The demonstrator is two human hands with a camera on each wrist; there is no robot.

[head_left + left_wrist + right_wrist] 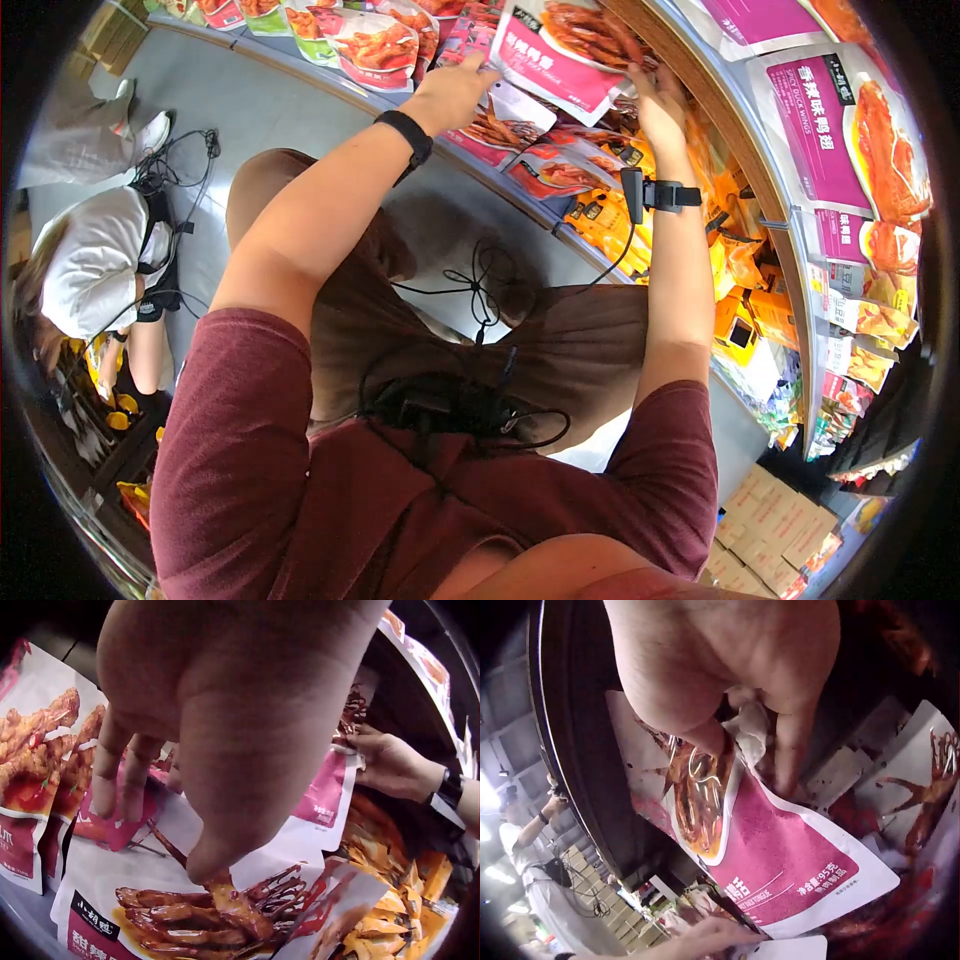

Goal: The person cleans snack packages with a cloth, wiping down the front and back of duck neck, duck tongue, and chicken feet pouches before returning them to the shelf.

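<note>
The packet point(560, 55) is up at the shelf point(722, 112), tilted, above a row of other packets point(500, 120) and some yellow packs point(610, 215), between the two hands. The right hand point(660, 100) pinches its crumpled top corner, thumb and fingers curled on the film. The left hand point(455, 92) lies at the opposite edge with fairly straight fingers. They touch the packet rather than grip it, as far as the wrist views show.

The packet looks like a light, glossy pouch: soft, easily bent and probably slick under dry fingers. Its pink face point(780, 855) bows where it hangs from the pinch. The flat sealed rims are likely the best hold, one on each side, since they are stiffer than the filled middle and squeezing there would not crush the contents.
</note>
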